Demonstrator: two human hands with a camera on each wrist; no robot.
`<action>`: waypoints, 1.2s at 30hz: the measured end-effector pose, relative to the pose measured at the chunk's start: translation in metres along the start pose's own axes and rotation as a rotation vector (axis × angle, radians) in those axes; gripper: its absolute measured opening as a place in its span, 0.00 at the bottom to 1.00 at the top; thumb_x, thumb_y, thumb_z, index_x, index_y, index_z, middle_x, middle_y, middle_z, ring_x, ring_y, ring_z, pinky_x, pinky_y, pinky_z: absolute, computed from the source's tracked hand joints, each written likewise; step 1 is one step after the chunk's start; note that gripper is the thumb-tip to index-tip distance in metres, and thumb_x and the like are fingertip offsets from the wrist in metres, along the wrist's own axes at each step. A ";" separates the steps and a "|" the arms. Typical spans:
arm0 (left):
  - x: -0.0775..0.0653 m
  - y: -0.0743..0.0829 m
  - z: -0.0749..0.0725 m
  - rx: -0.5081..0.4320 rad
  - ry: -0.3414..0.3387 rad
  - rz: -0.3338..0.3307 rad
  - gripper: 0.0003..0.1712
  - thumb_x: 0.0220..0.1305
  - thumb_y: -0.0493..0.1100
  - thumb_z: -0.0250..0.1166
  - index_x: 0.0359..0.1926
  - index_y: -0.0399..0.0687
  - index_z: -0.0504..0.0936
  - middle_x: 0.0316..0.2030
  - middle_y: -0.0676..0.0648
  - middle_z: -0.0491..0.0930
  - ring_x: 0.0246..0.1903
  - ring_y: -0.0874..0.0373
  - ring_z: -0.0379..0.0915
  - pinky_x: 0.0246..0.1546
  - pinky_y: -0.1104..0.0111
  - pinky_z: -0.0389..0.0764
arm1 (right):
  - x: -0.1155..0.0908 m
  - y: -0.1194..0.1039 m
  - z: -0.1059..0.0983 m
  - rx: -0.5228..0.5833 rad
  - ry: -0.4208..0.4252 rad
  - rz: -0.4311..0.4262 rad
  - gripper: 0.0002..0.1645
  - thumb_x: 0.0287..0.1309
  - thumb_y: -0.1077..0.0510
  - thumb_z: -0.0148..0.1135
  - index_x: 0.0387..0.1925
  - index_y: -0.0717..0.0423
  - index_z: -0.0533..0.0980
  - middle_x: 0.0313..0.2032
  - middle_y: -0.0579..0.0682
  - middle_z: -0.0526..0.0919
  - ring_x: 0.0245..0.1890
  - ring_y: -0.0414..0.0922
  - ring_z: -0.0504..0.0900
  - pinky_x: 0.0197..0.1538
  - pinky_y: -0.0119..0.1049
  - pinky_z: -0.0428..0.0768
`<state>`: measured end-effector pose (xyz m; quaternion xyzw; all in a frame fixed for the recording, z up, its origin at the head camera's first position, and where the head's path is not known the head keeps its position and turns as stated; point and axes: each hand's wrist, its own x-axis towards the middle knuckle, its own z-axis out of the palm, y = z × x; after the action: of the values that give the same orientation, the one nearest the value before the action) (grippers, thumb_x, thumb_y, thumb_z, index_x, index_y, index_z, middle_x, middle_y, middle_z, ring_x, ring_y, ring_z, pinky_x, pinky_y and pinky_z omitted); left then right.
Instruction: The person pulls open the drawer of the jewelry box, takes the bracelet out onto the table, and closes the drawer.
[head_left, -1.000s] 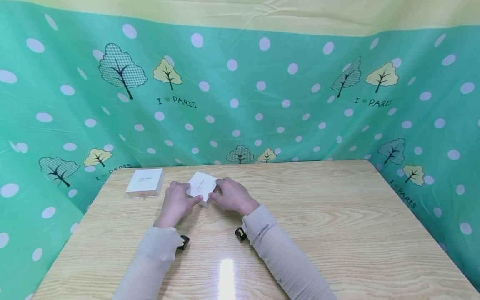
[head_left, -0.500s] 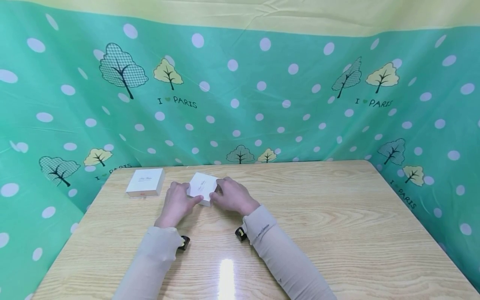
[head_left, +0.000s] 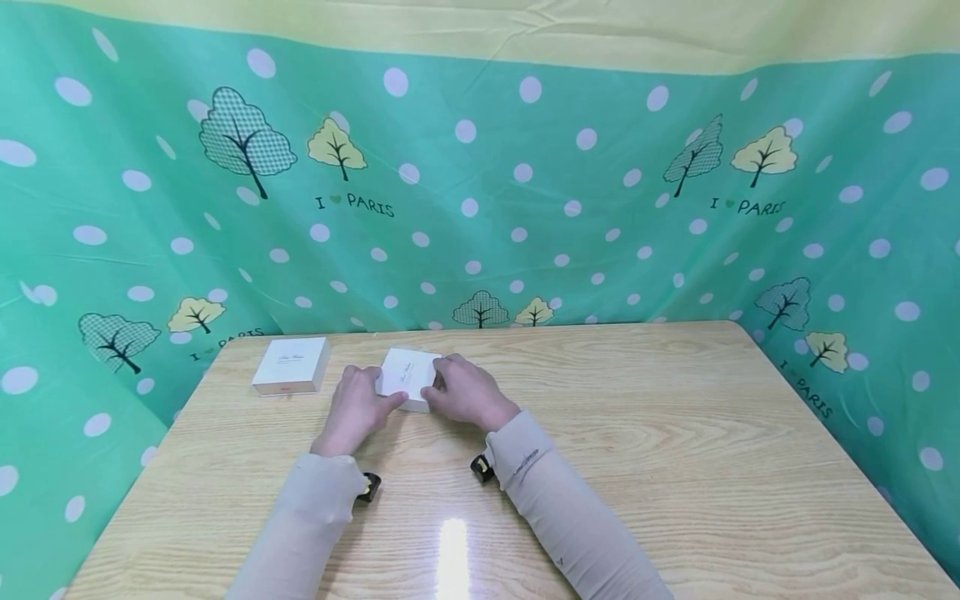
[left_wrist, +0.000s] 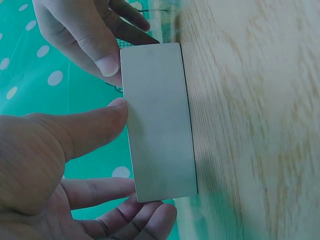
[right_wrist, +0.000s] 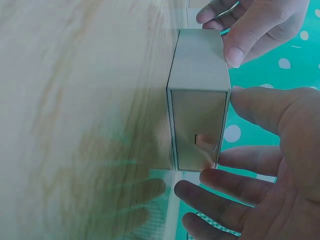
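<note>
A small white box [head_left: 407,375] with dark script on its lid rests on the table between both hands. My left hand [head_left: 354,406] holds it by the left side, thumb on the near top edge and fingers round the corner. On the right side my right hand [head_left: 467,393] grips it with thumb and fingers. In the left wrist view the plain near face of the box [left_wrist: 159,122] shows. The right wrist view shows a side of the box [right_wrist: 198,120] with a framed, shiny panel and a small notch. Some fingertips are hidden behind the box in the head view.
A second, similar white box [head_left: 291,362] with a small reddish mark on its front sits farther left, near the back edge. The wood-grain table [head_left: 675,433] reaches a green dotted curtain [head_left: 480,225] behind and at both sides.
The box between the hands has turned counterclockwise as seen from above, its near corner shifting right. Both hands stay nearly in place on it. The second box has not moved.
</note>
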<state>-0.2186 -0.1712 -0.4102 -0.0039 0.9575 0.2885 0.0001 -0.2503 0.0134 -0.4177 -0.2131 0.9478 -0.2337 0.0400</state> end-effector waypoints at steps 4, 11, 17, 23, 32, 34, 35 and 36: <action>0.000 0.000 0.001 0.001 -0.006 -0.009 0.39 0.58 0.48 0.69 0.60 0.22 0.68 0.47 0.31 0.67 0.42 0.44 0.65 0.46 0.52 0.72 | 0.000 0.000 0.000 -0.010 0.001 0.001 0.16 0.61 0.43 0.60 0.42 0.49 0.75 0.39 0.44 0.73 0.34 0.39 0.73 0.37 0.34 0.74; 0.000 0.001 0.001 -0.006 -0.008 -0.013 0.39 0.57 0.48 0.69 0.60 0.23 0.68 0.47 0.32 0.67 0.41 0.44 0.66 0.46 0.52 0.72 | 0.000 0.000 0.000 -0.029 0.016 -0.003 0.16 0.61 0.43 0.60 0.42 0.50 0.76 0.41 0.44 0.74 0.35 0.39 0.73 0.40 0.35 0.75; 0.000 0.002 0.002 -0.004 -0.004 0.000 0.38 0.57 0.48 0.69 0.59 0.23 0.69 0.47 0.31 0.68 0.40 0.44 0.66 0.45 0.51 0.73 | 0.000 0.000 0.000 -0.035 0.018 -0.006 0.17 0.62 0.44 0.59 0.44 0.51 0.75 0.42 0.45 0.74 0.35 0.40 0.73 0.39 0.35 0.75; 0.000 0.003 0.002 -0.002 -0.013 -0.008 0.36 0.58 0.47 0.69 0.58 0.24 0.71 0.47 0.32 0.69 0.40 0.45 0.66 0.43 0.53 0.73 | 0.000 0.000 -0.001 -0.027 0.013 0.000 0.23 0.62 0.44 0.59 0.51 0.53 0.75 0.49 0.48 0.76 0.39 0.41 0.74 0.46 0.38 0.76; 0.000 0.003 0.003 -0.026 -0.020 -0.015 0.32 0.59 0.46 0.69 0.56 0.27 0.73 0.45 0.34 0.69 0.37 0.47 0.65 0.37 0.58 0.72 | 0.000 0.001 -0.001 -0.015 0.009 0.021 0.27 0.62 0.44 0.60 0.56 0.56 0.74 0.57 0.52 0.74 0.51 0.45 0.76 0.56 0.41 0.74; 0.000 0.003 0.003 -0.026 -0.018 -0.013 0.32 0.58 0.46 0.69 0.56 0.27 0.73 0.45 0.34 0.69 0.37 0.47 0.65 0.37 0.58 0.72 | -0.001 0.000 -0.002 -0.015 0.007 0.024 0.27 0.62 0.44 0.59 0.57 0.56 0.74 0.58 0.52 0.74 0.53 0.46 0.76 0.57 0.42 0.73; 0.000 0.003 0.004 -0.025 -0.017 -0.013 0.32 0.58 0.46 0.69 0.56 0.27 0.73 0.45 0.34 0.69 0.37 0.47 0.65 0.37 0.58 0.72 | -0.001 0.000 -0.002 -0.014 0.006 0.026 0.28 0.62 0.44 0.59 0.57 0.56 0.73 0.59 0.52 0.73 0.54 0.46 0.75 0.58 0.42 0.73; 0.000 0.003 0.004 -0.024 -0.016 -0.012 0.32 0.58 0.46 0.69 0.56 0.26 0.73 0.45 0.34 0.69 0.37 0.47 0.65 0.37 0.57 0.72 | -0.001 0.000 -0.002 -0.012 0.005 0.027 0.28 0.62 0.44 0.59 0.57 0.56 0.73 0.59 0.52 0.73 0.54 0.46 0.75 0.58 0.42 0.73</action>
<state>-0.2186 -0.1668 -0.4116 -0.0073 0.9539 0.3000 0.0093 -0.2499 0.0143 -0.4163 -0.2001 0.9520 -0.2282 0.0394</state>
